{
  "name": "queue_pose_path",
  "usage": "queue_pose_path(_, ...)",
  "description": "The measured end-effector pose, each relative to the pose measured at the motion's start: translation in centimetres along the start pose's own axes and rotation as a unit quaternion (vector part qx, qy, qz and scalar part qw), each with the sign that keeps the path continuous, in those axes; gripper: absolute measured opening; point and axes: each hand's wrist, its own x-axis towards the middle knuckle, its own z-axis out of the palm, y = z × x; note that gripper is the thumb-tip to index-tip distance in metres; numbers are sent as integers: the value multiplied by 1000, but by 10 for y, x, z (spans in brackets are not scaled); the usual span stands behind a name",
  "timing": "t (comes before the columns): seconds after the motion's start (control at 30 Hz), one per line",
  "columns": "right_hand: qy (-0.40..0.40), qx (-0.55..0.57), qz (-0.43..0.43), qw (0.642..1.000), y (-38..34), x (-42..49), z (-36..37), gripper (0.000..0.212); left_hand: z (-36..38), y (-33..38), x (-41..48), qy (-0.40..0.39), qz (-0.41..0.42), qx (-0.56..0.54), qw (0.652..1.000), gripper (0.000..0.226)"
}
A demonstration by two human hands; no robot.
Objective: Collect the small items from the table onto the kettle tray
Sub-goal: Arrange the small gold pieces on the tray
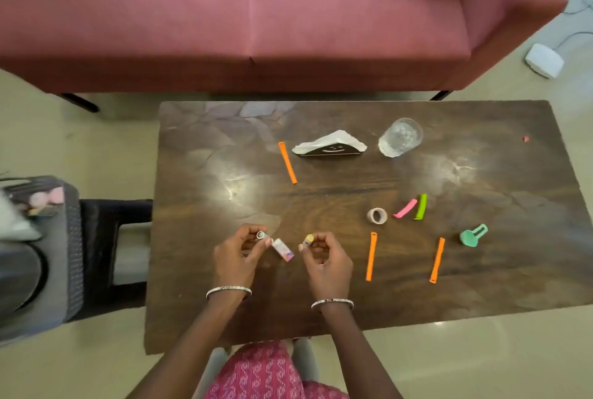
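Observation:
My left hand [239, 252] pinches a small tube with a grey cap [261, 234] just above the front of the dark wooden table [199, 174]. My right hand [324, 257] pinches a similar small tube with a yellow cap [308, 239]. A small white-and-pink box [283, 249] lies on the table between my hands, close to my left fingertips. On the table to the right lie a tape roll [377, 215], a pink clip [405, 208], a green clip [421, 206], a teal clip [473, 235] and three orange strips [371, 256]. The grey tray [69, 257] stands at the far left.
A napkin holder [330, 148] and a tipped clear glass [400, 137] sit at the back of the table. A red sofa [256, 13] stands behind it. A dark stool [109, 251] holds the tray, where a kettle [19, 273] shows at the frame's edge.

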Motion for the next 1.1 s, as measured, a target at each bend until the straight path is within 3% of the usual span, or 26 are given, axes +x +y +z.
queue_pose_path(0.33,-132,8,-43,990,-54,-55,141,18,-139,-69,-4,120,-9,-5,993,22)
queue_pose_path(0.63,-221,-41,-109,968,-96,-85,277,30,-253,-128,24,262,-53,12,964,18)
queue_pose_path(1.1,-295,-77,-152,940,-124,-80,423,15,-321,-215,95,310,-96,-40,945,15)
